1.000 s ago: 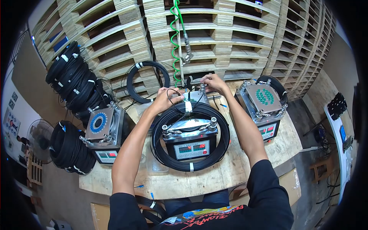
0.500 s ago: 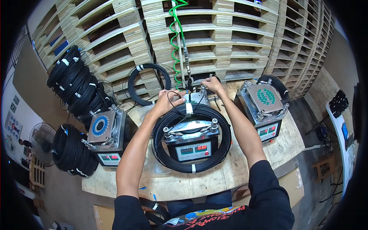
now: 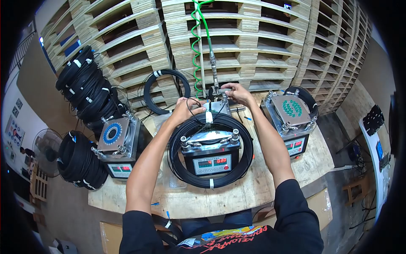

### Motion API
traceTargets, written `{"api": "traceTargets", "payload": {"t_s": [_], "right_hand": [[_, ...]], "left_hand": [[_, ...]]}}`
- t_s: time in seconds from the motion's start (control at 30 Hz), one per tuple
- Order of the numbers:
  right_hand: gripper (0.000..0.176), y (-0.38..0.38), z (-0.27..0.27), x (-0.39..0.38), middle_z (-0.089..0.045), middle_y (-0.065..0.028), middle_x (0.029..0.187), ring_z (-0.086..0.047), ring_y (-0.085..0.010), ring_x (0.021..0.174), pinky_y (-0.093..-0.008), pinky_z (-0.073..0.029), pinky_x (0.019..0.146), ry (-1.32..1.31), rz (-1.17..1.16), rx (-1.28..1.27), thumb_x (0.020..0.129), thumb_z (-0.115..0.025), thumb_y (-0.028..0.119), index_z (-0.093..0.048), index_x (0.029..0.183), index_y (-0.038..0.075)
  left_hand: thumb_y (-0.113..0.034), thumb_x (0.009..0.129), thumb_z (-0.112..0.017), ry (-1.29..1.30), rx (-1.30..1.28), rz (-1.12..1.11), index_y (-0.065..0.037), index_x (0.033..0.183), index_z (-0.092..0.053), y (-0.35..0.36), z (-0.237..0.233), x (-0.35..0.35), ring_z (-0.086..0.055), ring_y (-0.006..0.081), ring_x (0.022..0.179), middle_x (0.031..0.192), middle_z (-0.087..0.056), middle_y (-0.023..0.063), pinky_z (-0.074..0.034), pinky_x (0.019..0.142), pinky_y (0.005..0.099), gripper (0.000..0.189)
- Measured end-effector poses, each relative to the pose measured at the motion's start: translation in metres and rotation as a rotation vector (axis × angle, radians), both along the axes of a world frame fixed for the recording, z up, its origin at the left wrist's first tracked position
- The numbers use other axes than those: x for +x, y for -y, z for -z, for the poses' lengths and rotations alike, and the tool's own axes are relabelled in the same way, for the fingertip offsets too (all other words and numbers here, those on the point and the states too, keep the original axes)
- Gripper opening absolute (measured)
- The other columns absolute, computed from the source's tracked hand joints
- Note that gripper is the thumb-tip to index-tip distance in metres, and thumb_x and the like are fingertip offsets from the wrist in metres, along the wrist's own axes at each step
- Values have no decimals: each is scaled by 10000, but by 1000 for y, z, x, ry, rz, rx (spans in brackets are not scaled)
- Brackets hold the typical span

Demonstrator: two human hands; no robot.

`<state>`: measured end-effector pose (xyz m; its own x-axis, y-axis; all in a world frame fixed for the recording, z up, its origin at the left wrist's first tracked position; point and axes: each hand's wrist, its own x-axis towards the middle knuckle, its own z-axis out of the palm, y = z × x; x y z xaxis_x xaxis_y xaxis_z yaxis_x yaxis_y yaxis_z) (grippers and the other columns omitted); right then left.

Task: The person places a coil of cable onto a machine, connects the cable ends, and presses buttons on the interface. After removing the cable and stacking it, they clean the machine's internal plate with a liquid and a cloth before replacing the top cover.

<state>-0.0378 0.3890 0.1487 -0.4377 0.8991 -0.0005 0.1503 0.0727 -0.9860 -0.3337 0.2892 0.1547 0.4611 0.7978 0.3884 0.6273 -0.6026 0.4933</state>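
Observation:
A black cable coil (image 3: 211,183) with white ties rests around the middle machine (image 3: 212,164), whose red display is lit. At the coil's far side, my left hand (image 3: 188,111) is closed on a thin black cable beside the machine's metal top (image 3: 220,106). My right hand (image 3: 237,94) is further back and to the right, its fingers closed round the lower end of an air gun (image 3: 214,72) that hangs from a green hose (image 3: 206,29). Part of the air gun is hidden by the fingers.
Machines with round connector plates stand at left (image 3: 112,134) and right (image 3: 292,108). Stacked black coils (image 3: 84,84) rise at the far left, and another coil (image 3: 148,91) leans behind. Wooden pallets (image 3: 249,38) form the back wall. A small blue piece (image 3: 248,118) lies on the table (image 3: 253,186).
My right hand has moved slightly toward the middle, onto the air gun, which hangs a little further right. A small blue piece now shows beside my right forearm.

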Motion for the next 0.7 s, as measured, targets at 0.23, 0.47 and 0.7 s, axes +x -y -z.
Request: {"api": "traceTargets", "payload": {"t_s": [0.23, 0.47, 0.7], "right_hand": [[388, 61, 7, -10, -711, -201, 1135, -719, -315, 954, -391, -559, 855, 308, 485, 706, 977, -633, 159, -595, 1353, 73], [299, 188, 5, -28, -661, -159, 1068, -638, -313, 998, -413, -502, 895, 95, 482, 636, 1031, -559, 201, -621, 1300, 86], [270, 206, -5, -43, -681, -149, 1039, -636, -363, 961, -455, -495, 841, 366, 675, 849, 1038, -497, 188, -648, 1242, 96]], "left_hand": [[17, 821, -670, 256, -480, 319, -46, 1277, -643, -6, -40, -22, -571, 178, 1275, 1340, -641, 52, -441, 1100, 345, 461], [-268, 866, -778, 235, -468, -70, -24, 1186, -720, -36, -27, -19, -697, 190, 973, 1073, -762, 94, -530, 886, 305, 407], [-210, 922, -622, 455, -882, -560, -32, 932, -681, -74, 2, -27, -637, 213, 641, 868, -739, 129, -553, 622, 455, 188]]}}
